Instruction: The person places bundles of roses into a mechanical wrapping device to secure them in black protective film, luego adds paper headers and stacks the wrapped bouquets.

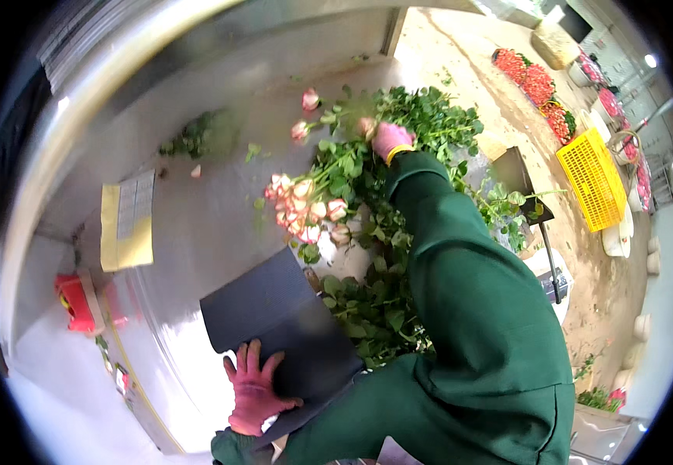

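My left hand [256, 385], in a pink glove, lies spread with its fingers apart on a black corrugated sheet [290, 314] at the table's near edge. My right hand [392, 141], gloved in pink with a yellow cuff, reaches into leafy rose stems [435, 119] at the far side; its fingers are partly hidden and its hold is unclear. Close by its fingertips is a pale pink rose head [366, 127]. A cluster of pink-edged cream roses [298, 206] lies between the hands. Loose roses [310, 99] rest farther up on the grey metal table [197, 215].
Cut leaves [200, 135] lie on the table, with a yellow card bearing a printed sheet [127, 224] at left. A red object [77, 302] stands lower left. On the right floor are a yellow plastic crate [592, 180], orange-red flower bunches [537, 84] and a long-handled black dustpan [513, 174].
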{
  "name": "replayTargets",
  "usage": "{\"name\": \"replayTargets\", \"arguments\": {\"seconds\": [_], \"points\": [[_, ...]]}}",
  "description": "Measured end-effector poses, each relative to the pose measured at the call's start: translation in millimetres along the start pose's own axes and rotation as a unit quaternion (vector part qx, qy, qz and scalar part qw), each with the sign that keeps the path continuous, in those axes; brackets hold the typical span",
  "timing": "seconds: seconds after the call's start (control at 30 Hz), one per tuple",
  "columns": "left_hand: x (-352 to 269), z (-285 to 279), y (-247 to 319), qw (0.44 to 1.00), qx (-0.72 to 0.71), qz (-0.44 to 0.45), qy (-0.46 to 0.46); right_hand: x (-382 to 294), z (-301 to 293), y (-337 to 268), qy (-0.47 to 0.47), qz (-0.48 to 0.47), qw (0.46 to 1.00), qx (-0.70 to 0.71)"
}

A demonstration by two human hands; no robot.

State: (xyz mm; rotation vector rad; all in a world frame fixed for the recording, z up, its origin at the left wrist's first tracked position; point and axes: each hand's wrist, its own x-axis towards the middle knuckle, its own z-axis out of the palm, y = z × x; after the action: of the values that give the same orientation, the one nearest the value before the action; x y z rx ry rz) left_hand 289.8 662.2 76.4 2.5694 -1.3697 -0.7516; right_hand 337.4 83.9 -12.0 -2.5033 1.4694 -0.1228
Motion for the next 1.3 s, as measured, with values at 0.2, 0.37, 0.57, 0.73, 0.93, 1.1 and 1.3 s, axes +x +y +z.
{"name": "replayTargets", "arguments": {"seconds": [0.2,0.37,0.57,0.73,0.93,1.1,1.3], "points": [[1,-1,2,1.000,-0.018,0.004,-0.001,-2,-91,48,0.237,-0.178,0.934,0.200],[2,0,-3,1.000,-0.018,0.004,-0.010,-58,-170,17,0.186,-0.279,0.916,0.219],[2,4,-4,0.999,-0.019,0.030,0.019,-64,-178,-1,0.082,-0.175,0.886,0.421],[1,-1,-1,0.999,-0.019,0.028,0.014,-106,-190,4,0.030,-0.393,0.919,-0.012],[1,-3,1,0.999,-0.013,0.045,0.021,-206,-82,-14,-0.298,-0.448,0.794,-0.282],[-3,-1,1,0.999,-0.020,0.025,0.006,-206,6,-32,-0.268,-0.423,0.760,-0.414],[-1,-4,1,0.999,-0.020,0.029,0.004,-127,-52,-50,-0.120,-0.470,0.859,0.164]]}}
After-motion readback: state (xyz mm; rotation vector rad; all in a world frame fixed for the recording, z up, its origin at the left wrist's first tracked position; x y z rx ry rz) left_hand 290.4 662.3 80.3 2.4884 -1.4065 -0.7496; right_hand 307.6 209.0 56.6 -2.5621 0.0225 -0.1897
